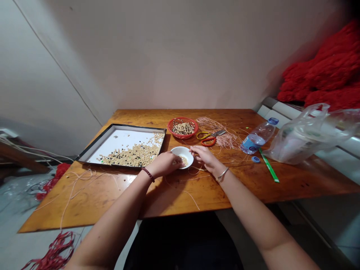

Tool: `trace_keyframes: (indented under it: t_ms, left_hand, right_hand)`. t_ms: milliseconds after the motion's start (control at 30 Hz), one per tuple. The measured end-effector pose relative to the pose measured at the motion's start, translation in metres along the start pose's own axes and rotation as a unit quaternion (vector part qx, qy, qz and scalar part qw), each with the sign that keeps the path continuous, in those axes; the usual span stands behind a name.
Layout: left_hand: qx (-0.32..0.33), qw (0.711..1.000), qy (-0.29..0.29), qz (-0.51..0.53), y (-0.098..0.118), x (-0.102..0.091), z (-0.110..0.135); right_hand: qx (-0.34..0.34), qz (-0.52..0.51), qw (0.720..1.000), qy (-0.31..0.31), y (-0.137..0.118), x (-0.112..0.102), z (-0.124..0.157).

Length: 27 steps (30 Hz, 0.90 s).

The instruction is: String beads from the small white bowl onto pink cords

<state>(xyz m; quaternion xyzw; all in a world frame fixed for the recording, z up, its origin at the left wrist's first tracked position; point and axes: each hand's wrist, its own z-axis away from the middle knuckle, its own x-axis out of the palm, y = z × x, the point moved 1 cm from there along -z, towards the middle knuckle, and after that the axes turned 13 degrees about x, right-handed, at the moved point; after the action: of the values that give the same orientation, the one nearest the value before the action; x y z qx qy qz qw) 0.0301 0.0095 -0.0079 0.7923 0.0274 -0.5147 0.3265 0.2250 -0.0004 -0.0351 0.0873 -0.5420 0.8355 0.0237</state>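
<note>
A small white bowl [180,152] with pale beads in it sits near the middle of the wooden table [197,191]. My left hand [165,163] reaches into the bowl from the left, fingers curled in a pinch over the beads. My right hand [204,156] rests just right of the bowl with fingers drawn together on a thin cord, and a short strand of strung beads [199,168] lies under it. What the left fingertips hold is too small to make out.
A black-rimmed white tray [112,140] of loose beads lies at left. Behind the bowl are a red basket [182,128] of bead strands, orange-handled scissors [209,138] and pink cord [225,137]. A lying water bottle [258,135], blue cap [255,159], green stick [268,165] and plastic bag [306,137] are at right.
</note>
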Motion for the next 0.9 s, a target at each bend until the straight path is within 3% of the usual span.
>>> trace_keyframes:
  t_ms: [333, 467, 533, 600, 667, 767, 900]
  left_hand:
    - [-0.017, 0.999, -0.034, 0.031, -0.001, -0.003, -0.001]
    - [-0.048, 0.993, 0.063, 0.082, -0.001, -0.001, -0.003]
    - [-0.071, 0.971, 0.162, 0.159, -0.001, 0.001, -0.006]
    - [-0.085, 0.923, 0.252, 0.276, 0.0, 0.003, -0.009]
    - [-0.092, 0.872, 0.303, 0.374, 0.0, 0.003, -0.012]
    - [-0.102, 0.835, 0.31, 0.443, 0.001, 0.003, -0.012]
    - [-0.106, 0.824, 0.296, 0.472, 0.001, 0.002, -0.012]
  right_hand:
    - [0.0, 0.018, 1.0, 0.001, -0.004, 0.002, 0.005]
    - [-0.03, 0.037, 0.999, 0.009, -0.008, 0.005, 0.008]
    - [-0.063, 0.054, 0.997, 0.001, -0.009, 0.008, 0.009]
    - [-0.101, 0.084, 0.991, -0.023, -0.009, 0.01, 0.01]
    - [-0.141, 0.117, 0.982, -0.039, -0.008, 0.012, 0.011]
    - [-0.192, 0.155, 0.969, -0.007, -0.006, 0.012, 0.01]
    - [-0.233, 0.209, 0.948, 0.053, -0.003, 0.01, 0.011]
